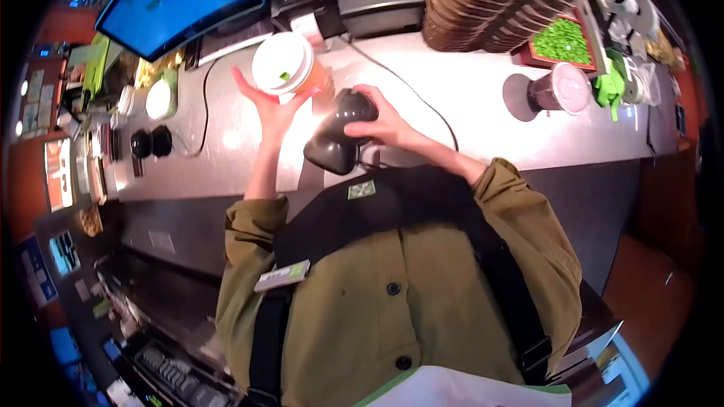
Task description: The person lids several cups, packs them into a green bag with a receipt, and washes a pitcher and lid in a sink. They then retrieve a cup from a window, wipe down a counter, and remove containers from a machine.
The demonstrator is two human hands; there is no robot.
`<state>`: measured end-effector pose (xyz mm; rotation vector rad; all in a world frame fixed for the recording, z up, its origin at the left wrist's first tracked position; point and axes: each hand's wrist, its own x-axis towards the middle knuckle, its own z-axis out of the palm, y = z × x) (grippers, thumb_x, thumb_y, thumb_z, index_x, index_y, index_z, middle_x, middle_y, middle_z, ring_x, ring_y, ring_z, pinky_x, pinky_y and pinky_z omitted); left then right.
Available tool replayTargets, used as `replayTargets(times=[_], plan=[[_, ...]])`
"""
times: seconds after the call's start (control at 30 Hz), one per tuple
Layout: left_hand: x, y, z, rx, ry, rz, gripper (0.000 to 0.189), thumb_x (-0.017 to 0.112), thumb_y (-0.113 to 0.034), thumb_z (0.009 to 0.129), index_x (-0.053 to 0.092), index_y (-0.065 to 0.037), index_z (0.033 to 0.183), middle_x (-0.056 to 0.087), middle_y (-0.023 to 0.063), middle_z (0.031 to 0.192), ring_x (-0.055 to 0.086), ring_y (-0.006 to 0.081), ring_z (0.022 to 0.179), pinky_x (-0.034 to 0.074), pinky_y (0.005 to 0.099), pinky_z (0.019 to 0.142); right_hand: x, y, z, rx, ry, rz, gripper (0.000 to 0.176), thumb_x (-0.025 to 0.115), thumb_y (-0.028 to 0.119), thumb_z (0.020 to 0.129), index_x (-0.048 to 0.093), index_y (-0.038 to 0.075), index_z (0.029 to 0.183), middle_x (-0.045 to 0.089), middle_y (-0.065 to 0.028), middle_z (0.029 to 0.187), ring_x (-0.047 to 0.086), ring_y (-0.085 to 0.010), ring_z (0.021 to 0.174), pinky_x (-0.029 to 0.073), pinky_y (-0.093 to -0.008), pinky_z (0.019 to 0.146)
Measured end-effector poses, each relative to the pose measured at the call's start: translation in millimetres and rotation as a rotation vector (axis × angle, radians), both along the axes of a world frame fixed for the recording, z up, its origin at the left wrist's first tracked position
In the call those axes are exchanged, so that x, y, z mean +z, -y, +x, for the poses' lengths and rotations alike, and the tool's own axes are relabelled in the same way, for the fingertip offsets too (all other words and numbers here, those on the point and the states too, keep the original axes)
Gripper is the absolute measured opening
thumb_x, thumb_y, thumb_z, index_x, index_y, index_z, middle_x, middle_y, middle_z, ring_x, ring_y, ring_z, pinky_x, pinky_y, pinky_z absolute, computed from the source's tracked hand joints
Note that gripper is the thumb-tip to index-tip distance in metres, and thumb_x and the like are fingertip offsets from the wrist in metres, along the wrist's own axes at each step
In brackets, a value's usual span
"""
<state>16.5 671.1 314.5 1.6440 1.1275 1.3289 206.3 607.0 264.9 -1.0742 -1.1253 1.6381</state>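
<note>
Nearest to the wearer, at the near right side of the lidded paper cup (288, 68), a black scanner (354, 108) is grasped by the right hand (386, 122), and its rounded upper part is enclosed by the fingers. Hard, smooth plastic is suggested by the shine; it is judged to be rather light and a little slippery, so it is best held around this upper part.

The cup itself is set on the bench (467, 102), just beyond the scanner, and looks upright. The left hand (270, 109) is placed around its near side, with thumb and fingers spread; whether the cup is firmly gripped or only surrounded cannot be told. The contents are hidden by the white lid. A thin wall that gives under pressure is expected, and the weight will depend on the filling; the cup should be taken low on the body, without pressing the lid.

Well to the right of the cup, a dark drink (562, 89) is seen. To its left, a white-lidded container (160, 98) is placed. Beyond the cup, a receipt printer (381, 11) is found at the right and a blue-screened monitor (181, 0) at the left.
</note>
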Motion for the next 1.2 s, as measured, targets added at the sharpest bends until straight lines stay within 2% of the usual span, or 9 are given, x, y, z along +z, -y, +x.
replayTargets(times=[0.13,0.23,0.5,0.67,0.7,0.83,0.97,1.13,1.2], plan=[[-10.4,-2.7,3.8,0.046,0.011,0.134,0.110,0.078,-0.015,0.056,-0.002,-0.007,0.132,0.027,0.0157,0.126,0.037,0.0258,0.112,0.032,0.0391,0.094,55.4,21.0,36.5,-0.138,0.567,0.458,0.082,0.075,0.023,0.054,0.031,0.010,0.122,0.041,-0.0170,0.113,0.046,-0.0305,0.103,0.041,-0.0356,0.084],[18.0,-14.2,1.7,-0.131,0.238,0.142,0.097,0.076,-0.011,0.056,0.014,-0.007,0.131,0.032,0.0119,0.125,0.038,0.0256,0.112,0.035,0.0393,0.093,54.8,33.7,62.6,-0.239,0.906,0.601,0.081,0.073,0.025,0.052,0.033,0.010,0.122,0.033,-0.0206,0.120,0.041,-0.0373,0.106,0.039,-0.0393,0.086],[182.1,-151.0,50.6,-0.187,0.240,0.499,0.069,0.067,-0.001,0.069,0.024,0.002,0.122,0.043,0.0159,0.112,0.047,0.0229,0.101,0.043,0.0321,0.085,43.8,41.2,79.4,-0.282,0.866,0.607,0.086,0.074,0.022,0.055,0.028,0.011,0.127,0.025,-0.0225,0.127,0.033,-0.0392,0.114,0.034,-0.0397,0.092],[216.1,-280.3,103.3,-0.235,0.014,0.655,0.067,0.075,-0.010,0.062,0.032,0.012,0.109,0.046,0.0179,0.105,0.052,0.0205,0.091,0.047,0.0308,0.077,36.6,46.7,78.1,-0.260,0.911,0.490,0.094,0.074,0.034,0.057,0.020,0.012,0.131,0.019,-0.0218,0.131,0.030,-0.0392,0.117,0.030,-0.0402,0.096],[213.4,-302.0,110.3,-0.058,-0.040,0.705,0.070,0.077,-0.014,0.060,0.034,0.012,0.109,0.046,0.0182,0.105,0.052,0.0213,0.091,0.047,0.0316,0.077,36.4,46.5,78.3,-0.261,0.926,0.472,0.094,0.072,0.037,0.059,0.018,0.011,0.131,0.018,-0.0223,0.131,0.030,-0.0397,0.116,0.029,-0.0404,0.097],[192.7,-394.9,131.6,0.445,-0.307,0.742,0.097,0.082,-0.040,0.044,0.035,0.011,0.112,0.044,0.0198,0.106,0.049,0.0277,0.095,0.043,0.0370,0.083,14.4,66.3,90.4,-0.619,0.721,0.722,0.080,0.076,0.027,0.057,0.037,0.000,0.120,0.037,-0.0230,0.120,0.041,-0.0363,0.109,0.036,-0.0377,0.090],[171.9,-428.2,147.6,0.487,-0.314,0.653,0.104,0.080,-0.048,0.042,0.032,0.005,0.116,0.040,0.0189,0.113,0.044,0.0309,0.102,0.037,0.0394,0.089,-18.2,97.9,115.8,-1.020,0.774,0.644,0.049,0.064,0.006,0.066,0.043,-0.002,0.110,0.047,-0.0184,0.110,0.051,-0.0278,0.095,0.042,-0.0308,0.080],[162.5,-409.8,162.6,0.511,-0.263,0.460,0.102,0.081,-0.048,0.040,0.034,0.002,0.115,0.041,0.0195,0.111,0.045,0.0310,0.101,0.038,0.0399,0.087,-22.9,133.5,138.6,-1.390,0.850,0.364,0.031,0.059,0.001,0.068,0.050,-0.002,0.098,0.052,-0.0155,0.098,0.054,-0.0241,0.080,0.044,-0.0294,0.070],[161.9,-417.6,160.3,0.595,-0.327,0.551,0.100,0.080,-0.051,0.038,0.037,0.000,0.112,0.045,0.0201,0.107,0.049,0.0324,0.095,0.042,0.0407,0.080,-38.0,149.5,157.5,-1.580,1.135,0.371,0.023,0.052,0.002,0.073,0.050,-0.003,0.095,0.051,-0.0151,0.092,0.052,-0.0255,0.081,0.042,-0.0308,0.074]])
